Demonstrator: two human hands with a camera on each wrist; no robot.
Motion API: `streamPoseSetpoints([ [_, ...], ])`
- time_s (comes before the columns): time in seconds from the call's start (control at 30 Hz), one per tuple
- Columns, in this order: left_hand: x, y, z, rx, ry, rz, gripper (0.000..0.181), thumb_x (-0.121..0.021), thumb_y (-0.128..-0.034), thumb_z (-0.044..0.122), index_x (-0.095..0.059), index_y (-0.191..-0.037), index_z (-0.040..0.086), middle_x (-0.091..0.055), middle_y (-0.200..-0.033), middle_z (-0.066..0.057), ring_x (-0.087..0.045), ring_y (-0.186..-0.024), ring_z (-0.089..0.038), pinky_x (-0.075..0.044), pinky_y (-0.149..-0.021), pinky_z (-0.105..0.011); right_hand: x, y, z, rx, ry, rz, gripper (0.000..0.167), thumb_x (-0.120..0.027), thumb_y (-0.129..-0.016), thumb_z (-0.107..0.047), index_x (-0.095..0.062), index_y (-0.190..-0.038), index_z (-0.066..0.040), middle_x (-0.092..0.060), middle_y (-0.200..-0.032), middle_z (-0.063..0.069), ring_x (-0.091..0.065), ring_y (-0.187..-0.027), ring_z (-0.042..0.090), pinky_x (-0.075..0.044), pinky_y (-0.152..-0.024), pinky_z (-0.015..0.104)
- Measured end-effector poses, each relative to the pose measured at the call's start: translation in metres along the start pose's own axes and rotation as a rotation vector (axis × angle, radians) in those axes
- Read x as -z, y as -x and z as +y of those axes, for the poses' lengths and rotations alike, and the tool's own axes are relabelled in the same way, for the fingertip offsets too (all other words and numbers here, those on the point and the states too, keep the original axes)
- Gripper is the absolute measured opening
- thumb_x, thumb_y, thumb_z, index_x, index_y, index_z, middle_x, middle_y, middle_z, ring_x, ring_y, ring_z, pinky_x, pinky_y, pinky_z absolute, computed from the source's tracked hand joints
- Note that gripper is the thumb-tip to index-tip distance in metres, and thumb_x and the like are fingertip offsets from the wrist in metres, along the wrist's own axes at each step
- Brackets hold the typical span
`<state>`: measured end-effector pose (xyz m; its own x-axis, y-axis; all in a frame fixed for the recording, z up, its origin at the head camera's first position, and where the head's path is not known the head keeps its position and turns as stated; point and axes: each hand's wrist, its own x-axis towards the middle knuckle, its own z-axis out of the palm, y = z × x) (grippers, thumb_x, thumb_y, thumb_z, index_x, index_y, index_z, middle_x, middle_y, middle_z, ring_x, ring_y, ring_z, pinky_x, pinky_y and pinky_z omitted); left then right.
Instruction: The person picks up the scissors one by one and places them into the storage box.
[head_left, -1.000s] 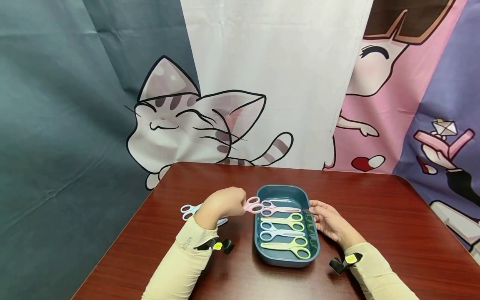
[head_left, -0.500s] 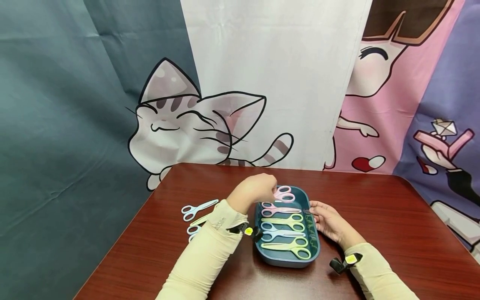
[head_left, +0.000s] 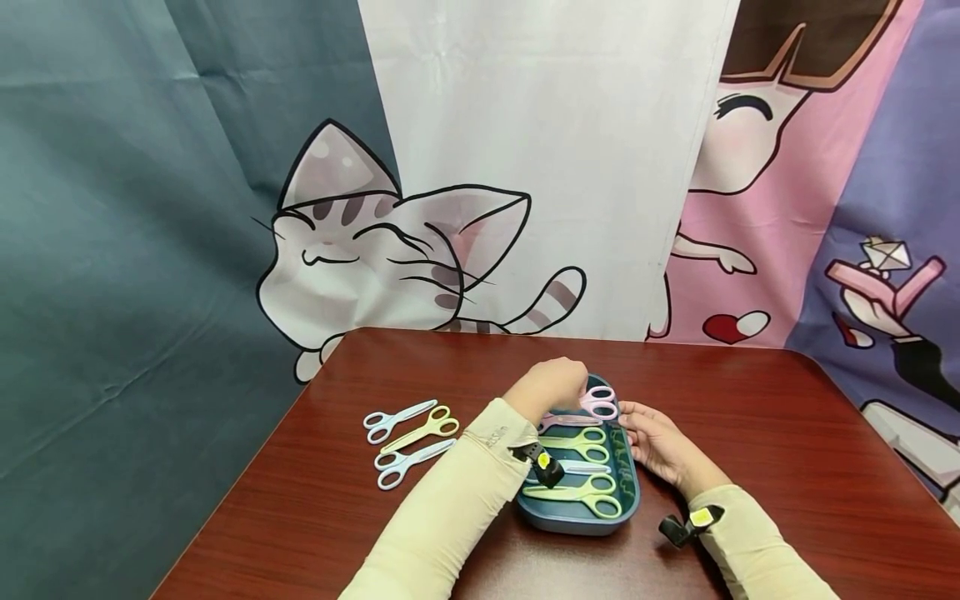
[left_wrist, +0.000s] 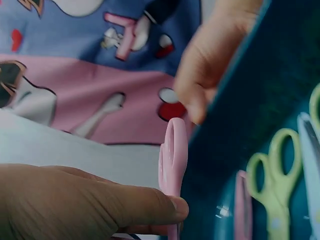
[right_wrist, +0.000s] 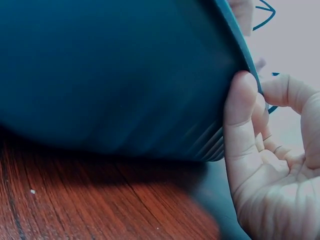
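My left hand [head_left: 551,387] pinches a pair of pink scissors [left_wrist: 175,177] near its finger loops, over the far end of a dark teal tray [head_left: 573,527]. Beneath it in the tray lie another pair of pink scissors [head_left: 577,421], green scissors [head_left: 572,444], light blue scissors [head_left: 588,469] and more green scissors [head_left: 562,492], partly hidden by the hand and sleeve. At the tray's right side, my right hand [head_left: 663,446] grips the rim, thumb [right_wrist: 241,107] on the outer wall and forefinger across the edge.
Left of the tray, blue scissors [head_left: 412,411], yellow-green scissors [head_left: 408,438] and a second blue pair [head_left: 431,452] lie on the reddish-brown table [head_left: 315,492]. A printed cloth backdrop [head_left: 600,167] hangs behind the table.
My left hand has carried the pink scissors rightward from the tray's left side to over its far end. The scissors on the table are now uncovered. My right hand stays at the rim.
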<state>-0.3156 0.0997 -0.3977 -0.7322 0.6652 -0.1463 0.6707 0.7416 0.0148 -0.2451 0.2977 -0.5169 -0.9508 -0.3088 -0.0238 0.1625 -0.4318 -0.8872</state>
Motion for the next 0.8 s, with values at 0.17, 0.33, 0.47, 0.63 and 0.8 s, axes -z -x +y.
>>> streamPoseSetpoints([
  [0.17, -0.015, -0.007, -0.004, 0.009, 0.014, -0.001, 0.032, -0.071, -0.0936, 0.020, -0.053, -0.067, 0.018, -0.047, -0.063, 0.006, -0.048, -0.063, -0.011, -0.042, -0.058, -0.027, 0.000, 0.000, 0.000, 0.012, 0.006, -0.001, 0.026, -0.035, -0.104, 0.004, -0.057, -0.110, -0.009, -0.064, -0.082, -0.003, -0.059, -0.065, 0.003, -0.054, -0.058, 0.017],
  [0.33, -0.023, -0.009, -0.005, 0.005, 0.033, -0.009, 0.039, -0.071, -0.0946, 0.023, -0.049, -0.063, 0.018, -0.038, -0.058, 0.005, -0.046, -0.060, -0.011, -0.041, -0.058, -0.027, -0.002, 0.000, 0.000, 0.003, 0.013, 0.016, 0.022, -0.038, -0.104, 0.003, -0.055, -0.110, -0.008, -0.064, -0.081, -0.003, -0.059, -0.065, 0.004, -0.054, -0.057, 0.018],
  [0.47, -0.030, -0.010, -0.007, 0.011, 0.031, -0.020, 0.042, -0.071, -0.0956, 0.027, -0.047, -0.063, 0.019, -0.034, -0.057, 0.004, -0.043, -0.057, -0.012, -0.039, -0.056, -0.026, -0.002, 0.000, 0.001, -0.001, 0.013, 0.013, 0.024, -0.038, -0.104, 0.004, -0.057, -0.110, -0.009, -0.065, -0.082, -0.002, -0.061, -0.066, 0.004, -0.054, -0.058, 0.018],
  [0.63, -0.038, -0.013, -0.008, 0.002, 0.009, 0.003, 0.041, -0.068, -0.0971, 0.027, -0.046, -0.063, 0.019, -0.037, -0.059, 0.004, -0.041, -0.057, -0.012, -0.038, -0.056, -0.027, -0.001, 0.000, 0.001, 0.012, 0.016, 0.009, 0.028, -0.035, -0.104, 0.005, -0.058, -0.109, -0.010, -0.065, -0.082, -0.002, -0.061, -0.066, 0.004, -0.054, -0.057, 0.018],
  [0.8, -0.046, -0.015, -0.009, 0.040, -0.004, -0.013, 0.026, -0.067, -0.0981, 0.026, -0.059, -0.074, 0.018, -0.053, -0.069, 0.004, -0.052, -0.066, -0.012, -0.044, -0.061, -0.029, -0.001, 0.000, 0.000, 0.003, 0.010, 0.013, 0.023, -0.036, -0.105, 0.003, -0.056, -0.112, -0.008, -0.066, -0.086, 0.000, -0.062, -0.068, 0.006, -0.055, -0.059, 0.018],
])
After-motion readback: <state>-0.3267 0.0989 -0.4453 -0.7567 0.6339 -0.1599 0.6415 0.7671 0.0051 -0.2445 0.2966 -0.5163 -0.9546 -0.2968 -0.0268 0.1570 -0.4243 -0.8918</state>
